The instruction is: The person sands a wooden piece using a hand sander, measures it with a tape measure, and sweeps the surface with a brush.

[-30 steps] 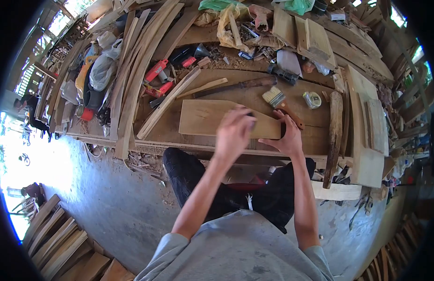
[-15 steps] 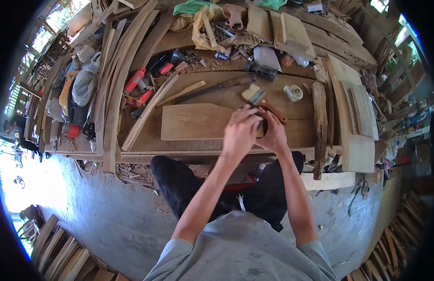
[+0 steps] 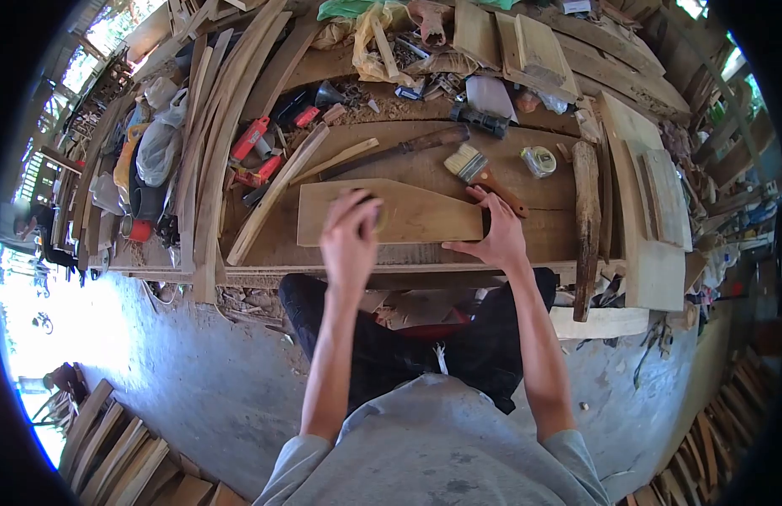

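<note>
A flat pale wooden board point(image 3: 408, 215), with one corner cut at a slant, lies on the workbench in front of me. My left hand point(image 3: 349, 229) is over the board's left part, fingers curled round a small dark, roundish thing with a yellowish edge, blurred and mostly hidden. At the narrow right end, my right hand point(image 3: 499, 229) grips the board, thumb along the near edge and fingers on the far side. Just beyond that hand lies a paintbrush point(image 3: 471, 164) with pale bristles and a brown handle. A clear round tape roll point(image 3: 539, 161) sits farther right.
Behind the board lies a long tool with a wooden handle point(image 3: 437, 138). Wood strips point(image 3: 277, 198) and red tools point(image 3: 251, 139) are at the left. A rough stick point(image 3: 586, 228) overhangs the bench's front edge at the right. Plastic bags and offcuts fill the back.
My left hand has moved left along the board, away from my right hand, carrying the small dark thing. My right hand has stayed at the board's right end, its fingers now spread across it.
</note>
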A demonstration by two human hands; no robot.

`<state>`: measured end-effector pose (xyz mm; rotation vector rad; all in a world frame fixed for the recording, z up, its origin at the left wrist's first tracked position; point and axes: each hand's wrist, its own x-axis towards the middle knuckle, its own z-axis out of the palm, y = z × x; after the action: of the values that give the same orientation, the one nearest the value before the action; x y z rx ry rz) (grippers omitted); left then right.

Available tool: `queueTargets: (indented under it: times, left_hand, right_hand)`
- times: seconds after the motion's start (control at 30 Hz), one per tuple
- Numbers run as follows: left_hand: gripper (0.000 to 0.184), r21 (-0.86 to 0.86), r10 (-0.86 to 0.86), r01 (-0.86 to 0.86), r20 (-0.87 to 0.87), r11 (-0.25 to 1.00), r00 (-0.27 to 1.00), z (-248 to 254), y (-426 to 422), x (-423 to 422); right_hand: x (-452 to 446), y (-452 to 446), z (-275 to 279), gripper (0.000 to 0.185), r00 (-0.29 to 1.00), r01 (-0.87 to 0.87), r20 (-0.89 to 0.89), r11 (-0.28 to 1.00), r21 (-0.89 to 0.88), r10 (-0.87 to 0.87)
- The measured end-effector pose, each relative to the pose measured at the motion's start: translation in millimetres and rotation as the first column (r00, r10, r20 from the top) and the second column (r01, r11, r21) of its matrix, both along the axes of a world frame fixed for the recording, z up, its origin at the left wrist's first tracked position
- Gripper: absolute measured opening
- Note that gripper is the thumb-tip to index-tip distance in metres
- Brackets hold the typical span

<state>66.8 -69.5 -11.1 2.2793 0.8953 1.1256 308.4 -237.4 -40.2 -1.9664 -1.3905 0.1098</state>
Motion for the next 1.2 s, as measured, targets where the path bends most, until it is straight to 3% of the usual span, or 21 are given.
queueTargets:
  times: [0.13,0.17,0.2,0.3,0.37,0.43,0.47,0.53,0.6,0.67,0.73,0.8,0.83,0.93,1.07,1.2]
  left_hand:
    - [0.019,-0.068,-0.303,0.306,0.059,0.949,0.951,-8,-61,79]
    - [0.018,-0.054,-0.381,0.386,0.088,0.921,0.921,-10,-72,93]
    - [0.018,-0.033,-0.416,0.42,0.096,0.907,0.904,-8,-79,103]
    - [0.019,-0.043,-0.407,0.411,0.088,0.911,0.909,-5,-71,89]
    - [0.018,-0.072,-0.306,0.313,0.093,0.947,0.947,-2,-48,54]
    - [0.022,-0.009,-0.144,0.144,0.034,0.989,0.989,-2,-13,9]
    - [0.023,-0.009,-0.037,0.038,0.032,0.999,0.999,-3,3,-13]
    - [0.022,0.001,0.146,-0.147,0.048,0.989,0.988,-7,38,-47]
    - [0.023,0.069,0.244,-0.249,0.068,0.966,0.967,-12,48,-46]
    - [0.019,-0.033,0.095,-0.093,0.077,0.995,0.993,-5,25,-12]
    - [0.018,-0.036,-0.116,0.117,0.026,0.992,0.993,1,-14,40]
    - [0.019,-0.041,-0.331,0.335,0.082,0.941,0.94,-5,-51,89]
    - [0.019,-0.04,-0.339,0.344,0.088,0.938,0.937,-8,-59,103]
    - [0.018,-0.019,-0.405,0.407,0.068,0.913,0.912,-8,-65,115]
    - [0.018,0.008,-0.244,0.244,0.037,0.97,0.969,-6,-14,46]
    - [0.019,-0.015,0.061,-0.061,0.013,0.998,0.998,-1,39,-39]
  right_hand:
    - [-1,0,-2,0.098,1.0,0.01,0.012,1.0,-0.02,-0.01]
    - [5,1,-14,0.095,1.0,-0.014,-0.018,0.999,0.052,0.015]
    - [5,1,-15,0.093,0.998,-0.036,-0.049,0.992,0.12,0.042]
    - [8,0,-17,0.092,0.999,-0.047,0.02,0.994,0.097,0.045]
    - [2,-4,-9,0.093,0.999,-0.041,0.03,0.996,0.076,0.039]
    - [-6,-1,13,0.076,1.0,0.011,-0.01,0.999,-0.049,-0.011]
    - [-3,3,10,0.076,1.0,0.0,-0.007,0.999,-0.044,0.0]
    - [0,2,-1,0.094,1.0,0.011,-0.019,1.0,-0.006,-0.011]
    - [-1,1,2,0.095,0.999,0.023,-0.028,0.999,-0.036,-0.024]
    - [-4,-1,4,0.097,0.999,0.039,-0.032,0.996,-0.08,-0.041]
    - [-2,0,4,0.1,1.0,0.021,0.013,0.999,-0.046,-0.02]
    - [6,1,-18,0.098,1.0,0.02,-0.012,1.0,0.007,-0.02]
    - [8,1,-20,0.096,0.999,0.014,-0.04,0.998,0.067,-0.012]
    - [6,-1,-12,0.094,0.986,0.061,-0.158,0.998,0.005,-0.06]
    - [-2,-1,10,0.093,0.994,0.042,-0.095,0.998,-0.045,-0.046]
    - [1,1,0,0.091,0.995,0.035,-0.088,0.999,-0.01,-0.036]
